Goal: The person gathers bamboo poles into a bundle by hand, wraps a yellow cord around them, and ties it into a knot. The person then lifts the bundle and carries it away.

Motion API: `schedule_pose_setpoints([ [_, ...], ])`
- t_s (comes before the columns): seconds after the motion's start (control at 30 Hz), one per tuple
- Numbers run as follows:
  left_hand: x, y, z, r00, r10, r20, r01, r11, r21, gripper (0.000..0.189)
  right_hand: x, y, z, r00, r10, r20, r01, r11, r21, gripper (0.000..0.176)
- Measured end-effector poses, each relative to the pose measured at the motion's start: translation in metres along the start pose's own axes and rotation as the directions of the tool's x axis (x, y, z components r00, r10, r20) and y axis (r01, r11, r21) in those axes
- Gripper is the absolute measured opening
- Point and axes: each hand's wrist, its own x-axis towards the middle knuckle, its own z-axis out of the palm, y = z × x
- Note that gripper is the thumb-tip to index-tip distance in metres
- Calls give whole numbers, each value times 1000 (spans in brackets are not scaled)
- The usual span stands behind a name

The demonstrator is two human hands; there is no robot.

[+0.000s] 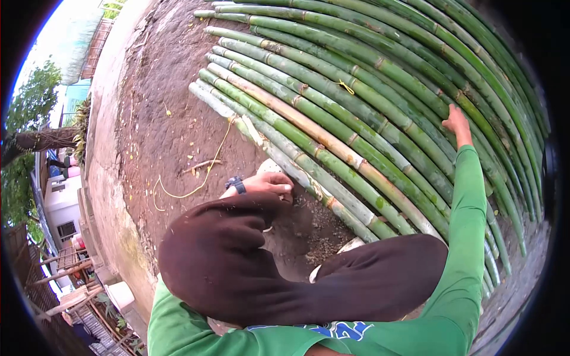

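Many green bamboo poles point(380, 127) lie side by side on the ground in front of me, with their cut ends toward the upper left. My right hand point(457, 124) reaches far forward onto the poles, thumb out to the left. It appears closed on a bamboo pole, though most of its fingers are hidden. My left hand point(270, 184), with a dark watch point(236, 184) on the wrist, is by my bent knee, close to the nearest poles. Its fingers are curled, and I cannot see what is in them, if anything.
A thin yellow strip point(205, 181) curves over the bare dirt near a small stick point(205, 165). A yellow tie point(346, 87) sits among the poles. One pole point(297, 113) is browner than the others. Along the left run a concrete edge point(107, 148), a tree trunk point(41, 139) and buildings.
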Motion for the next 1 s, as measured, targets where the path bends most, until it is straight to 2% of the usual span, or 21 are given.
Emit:
schedule_pose_setpoints([
  [0.07, -32, 21, 16, 999, 23, -24, -23, 1000, 15, 34, -25, -9, -12, 993, -114, 6, 114, 980, -166, 77],
  [0.13, -54, 25, 32, 990, -82, -111, 111, 949, 296, 38, -52, -1, 0, 951, -284, -126, 279, 959, -55, 76],
  [0.17, -52, 15, 35, 990, -17, -140, 67, 932, 356, 40, -66, -4, -3, 923, -365, -126, 369, 929, 18, 76],
  [0.3, -42, -12, 65, 983, 115, -146, -50, 922, 384, 42, -154, -45, -20, 863, -487, -134, 504, 847, 169, 87],
  [0.33, -37, -14, 81, 984, 138, -109, -105, 958, 265, 45, -172, -52, -21, 841, -521, -147, 541, 818, 193, 88],
  [0.37, -27, -23, 92, 976, 135, -173, -85, 959, 271, 47, -187, -59, -19, 812, -546, -207, 581, 788, 203, 88],
  [0.4, -10, -27, 90, 961, 143, -236, -72, 956, 285, 49, -203, -68, -23, 820, -546, -173, 572, 796, 197, 90],
  [0.43, 12, -18, 83, 868, 394, -303, -214, 847, 487, 52, -219, -79, -29, 823, -554, -126, 568, 802, 186, 91],
  [0.47, 31, -13, 79, 721, 617, -314, -304, 689, 658, 55, -232, -86, -24, 815, -566, -120, 579, 792, 193, 91],
  [0.5, 37, 14, 80, 496, 839, -222, -204, 361, 910, 61, -246, -97, -29, 823, -561, -95, 568, 803, 182, 91],
  [0.53, 44, 33, 75, 438, 872, -217, -183, 322, 929, 67, -267, -110, -33, 825, -563, -54, 563, 808, 175, 92],
  [0.57, 38, 66, 79, 422, 891, -165, -122, 236, 964, 78, -289, -121, -37, 826, -564, -12, 558, 813, 168, 91],
  [0.67, 57, 84, 41, 539, 837, -90, 146, 12, 989, 97, -327, -159, -44, 841, -534, 86, 522, 843, 126, 89],
  [0.73, 70, 76, 9, 675, 736, -49, 96, -21, 995, 101, -349, -170, -16, 824, -566, -22, 566, 819, 100, 87],
  [0.77, 80, 63, -15, 723, 689, 58, -66, -15, 998, 94, -355, -176, -1, 820, -571, -38, 571, 813, 113, 85],
  [0.8, 87, 45, -30, 740, 669, 77, -129, 29, 991, 84, -362, -179, 11, 820, -571, -47, 572, 811, 125, 84],
  [0.83, 92, 28, -35, 747, 663, 44, -77, 21, 997, 76, -368, -184, 15, 833, -551, -44, 553, 827, 106, 82],
  [0.87, 94, 18, -39, 740, 672, 36, -94, 50, 994, 75, -375, -187, 27, 853, -520, -32, 521, 847, 107, 82],
  [0.93, 90, 14, -37, 736, 676, 36, -78, 32, 996, 74, -379, -194, 47, 831, -533, -157, 548, 834, 69, 83],
  [0.97, 89, 10, -33, 702, 711, 46, -69, 3, 998, 73, -380, -193, 44, 825, -532, -188, 557, 823, 113, 74],
  [1.0, 88, 8, -31, 668, 742, 61, -62, -26, 998, 72, -375, -189, 41, 842, -512, -169, 533, 838, 119, 74],
])
